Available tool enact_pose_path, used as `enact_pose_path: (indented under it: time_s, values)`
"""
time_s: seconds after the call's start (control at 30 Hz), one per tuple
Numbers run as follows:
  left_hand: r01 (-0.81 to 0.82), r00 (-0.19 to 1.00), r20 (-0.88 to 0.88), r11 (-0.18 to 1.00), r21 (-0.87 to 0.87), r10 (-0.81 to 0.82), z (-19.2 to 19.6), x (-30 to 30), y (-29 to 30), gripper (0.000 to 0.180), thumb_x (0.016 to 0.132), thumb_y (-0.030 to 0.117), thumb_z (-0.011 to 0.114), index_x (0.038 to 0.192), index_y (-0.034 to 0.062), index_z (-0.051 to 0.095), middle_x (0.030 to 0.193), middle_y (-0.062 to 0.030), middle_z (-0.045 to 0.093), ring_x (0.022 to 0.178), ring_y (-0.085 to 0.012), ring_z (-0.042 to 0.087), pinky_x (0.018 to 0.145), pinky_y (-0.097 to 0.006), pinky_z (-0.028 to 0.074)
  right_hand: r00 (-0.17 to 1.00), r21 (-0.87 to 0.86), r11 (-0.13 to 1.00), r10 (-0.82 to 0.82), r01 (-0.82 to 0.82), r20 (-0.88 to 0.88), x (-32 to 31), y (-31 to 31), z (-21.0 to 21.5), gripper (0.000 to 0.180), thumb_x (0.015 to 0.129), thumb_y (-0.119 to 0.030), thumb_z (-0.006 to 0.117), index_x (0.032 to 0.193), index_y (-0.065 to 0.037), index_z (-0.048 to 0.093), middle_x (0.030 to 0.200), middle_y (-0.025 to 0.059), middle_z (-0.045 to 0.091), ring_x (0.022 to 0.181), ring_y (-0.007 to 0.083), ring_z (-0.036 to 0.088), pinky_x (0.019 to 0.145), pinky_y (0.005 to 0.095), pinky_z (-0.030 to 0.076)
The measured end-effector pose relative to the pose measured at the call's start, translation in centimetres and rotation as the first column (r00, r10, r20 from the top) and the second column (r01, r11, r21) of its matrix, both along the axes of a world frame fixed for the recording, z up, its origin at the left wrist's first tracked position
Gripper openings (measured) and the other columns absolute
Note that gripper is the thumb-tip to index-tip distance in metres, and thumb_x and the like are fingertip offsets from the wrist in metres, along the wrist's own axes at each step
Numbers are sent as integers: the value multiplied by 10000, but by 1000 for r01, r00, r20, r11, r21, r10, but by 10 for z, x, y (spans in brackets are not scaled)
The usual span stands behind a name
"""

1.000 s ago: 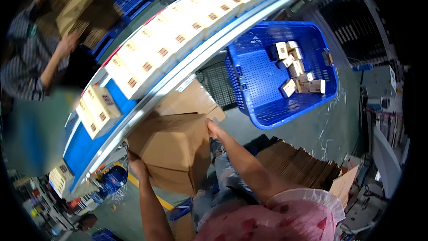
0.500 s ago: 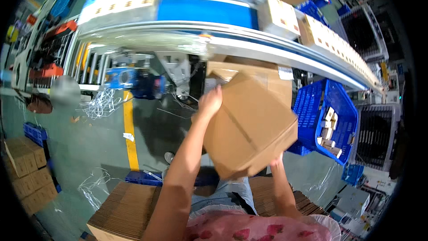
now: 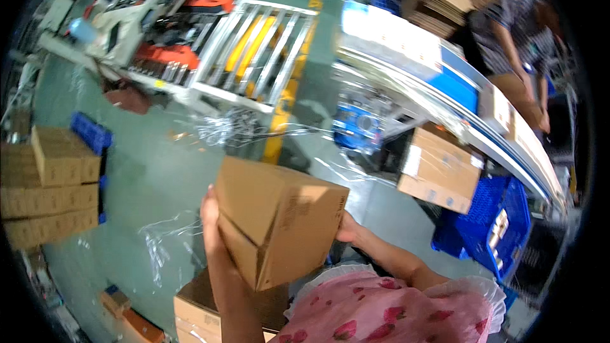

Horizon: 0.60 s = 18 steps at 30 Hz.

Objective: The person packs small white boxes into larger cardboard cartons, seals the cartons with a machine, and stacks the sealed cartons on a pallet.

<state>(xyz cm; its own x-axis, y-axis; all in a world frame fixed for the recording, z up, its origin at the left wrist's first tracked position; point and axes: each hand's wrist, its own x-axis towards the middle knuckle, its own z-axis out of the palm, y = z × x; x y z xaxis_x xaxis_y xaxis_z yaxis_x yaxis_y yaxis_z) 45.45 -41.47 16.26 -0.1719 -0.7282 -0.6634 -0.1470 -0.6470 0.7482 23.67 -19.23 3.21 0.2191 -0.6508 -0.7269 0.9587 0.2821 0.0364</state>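
Note:
I hold a closed brown cardboard box [image 3: 276,216] between both hands, lifted in front of my chest and tilted. My left hand [image 3: 211,216] presses flat against its left side. My right hand [image 3: 348,228] grips its right side, mostly hidden behind the box. Below the box, near my lap, lies another brown carton [image 3: 197,308] on the floor.
A stack of cartons [image 3: 51,184] stands at the left. A roller conveyor [image 3: 254,51] runs at the top. A blue-and-white belt conveyor [image 3: 457,101] carries small boxes at the right, with a carton [image 3: 441,168] and a blue basket [image 3: 489,228] beneath. Another person [image 3: 508,25] works at the back right.
I have turned left, away from the belt conveyor and blue basket, carrying the box with me. The box stays gripped between both hands, now over the green floor.

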Motion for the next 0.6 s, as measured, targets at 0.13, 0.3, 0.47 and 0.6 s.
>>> enact_pose_path:
  time_s: [0.13, 0.3, 0.47, 0.6]
  values:
    - [511, 523, 846, 834, -210, -107, -26, 2, -124, 537, 851, 437, 208, 975, 55, 564, 939, -197, 566, 942, -312, 513, 829, -374, 370, 992, 204, 973, -97, 112, -79, 13, -113, 18, 428, 827, -334, 329, 1116, -42, 449, 1149, 153, 460, 1037, 298, 449, 890, 473, 341]
    - [599, 371, 896, 800, -31, -243, 19, -96, -255, 511, 849, 412, 205, 991, 71, 558, 1013, -173, 538, 975, -324, 493, 830, -400, 368, 897, -71, 963, -268, 260, -352, -10, -233, -1, 475, 837, -357, 293, 1174, -32, 374, 1153, 142, 449, 1058, 297, 435, 884, 445, 372]
    - [696, 477, 879, 616, -369, -13, 42, -177, -384, 440, 853, 356, 263, 780, 30, 549, 725, -180, 585, 729, -359, 555, 690, -453, 409, 934, -42, 964, -266, 264, -237, -58, -373, -16, 477, 845, -402, 318, 1175, -60, 354, 1162, 83, 430, 990, 255, 487, 780, 358, 453]
    - [816, 445, 878, 323, -479, 175, 24, -237, -480, 402, 823, 326, 354, 1074, 29, 453, 1071, -180, 479, 1021, -315, 437, 858, -473, 308, 901, -104, 994, -72, 30, -428, -108, -491, -69, 466, 844, -417, 336, 1143, -62, 376, 1098, 71, 458, 930, 239, 511, 705, 344, 469]
